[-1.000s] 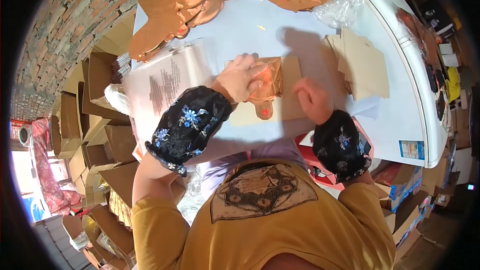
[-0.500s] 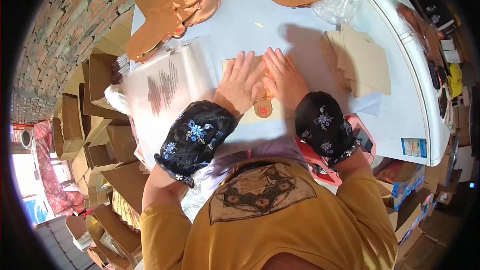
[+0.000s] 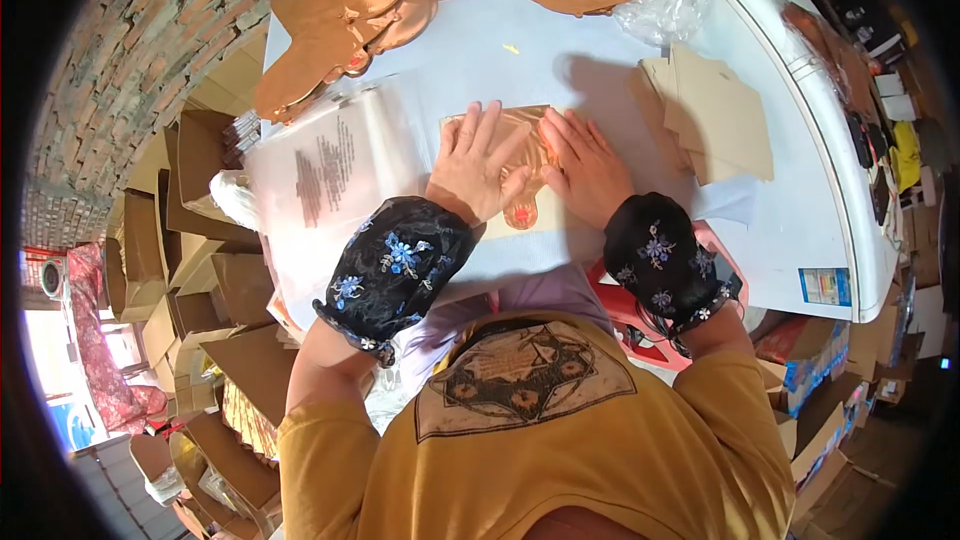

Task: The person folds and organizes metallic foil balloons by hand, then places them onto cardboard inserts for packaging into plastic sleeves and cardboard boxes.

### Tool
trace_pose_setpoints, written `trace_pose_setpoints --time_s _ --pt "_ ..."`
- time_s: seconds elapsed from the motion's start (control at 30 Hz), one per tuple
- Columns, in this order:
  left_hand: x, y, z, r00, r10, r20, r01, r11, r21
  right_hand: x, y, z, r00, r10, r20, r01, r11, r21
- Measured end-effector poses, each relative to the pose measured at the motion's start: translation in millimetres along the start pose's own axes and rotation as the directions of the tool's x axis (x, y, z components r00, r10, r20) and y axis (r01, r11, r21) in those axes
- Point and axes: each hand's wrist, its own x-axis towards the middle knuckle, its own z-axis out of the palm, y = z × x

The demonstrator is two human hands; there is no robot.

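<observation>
"How are the hands set?"

"Both are open with nothing clasped. The left hand lies palm down, fingers spread and pointing away from the body, thumb angled inward. The right hand is palm down too, fingers closer together and slanting inward, its thumb side on the foil."

"And the foil?"

"The copper-coloured foil piece lies flat between and partly under the hands, its rounded tab with a red spot toward the body. Beneath seems to be a cardboard sheet, though the hands hide much of it."

"The arms?"

"Bent at the elbows, forearms converging, in black flowered oversleeves."

"What's around them?"

"On the table, printed clear plastic bags lie left of the left hand, and stacked cardboard sheets right of the right hand. Across the far side are heaped copper-coloured foil pieces and crumpled clear plastic."
</observation>
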Motion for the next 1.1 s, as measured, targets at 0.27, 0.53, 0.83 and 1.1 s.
trace_pose_setpoints --time_s 0.27,0.53,0.83,1.1 --pt "1 -1 0 0.999 -0.001 -0.035 0.002 1.000 0.005 -32 -13 -17 0.943 0.327 -0.062 -0.329 0.944 -0.029" --pt "1 -2 2 1.000 0.004 -0.022 -0.004 1.000 0.002 -64 -25 -11 0.803 0.594 0.054 -0.564 0.728 0.390" --pt "-1 0 1 1.000 0.002 0.026 -0.004 0.996 0.086 -147 49 -121 0.688 0.626 0.367 -0.673 0.362 0.645" --pt "0 -1 -4 0.999 0.033 -0.019 -0.031 0.998 0.059 -97 136 -138 0.553 0.827 0.100 -0.396 0.155 0.905"
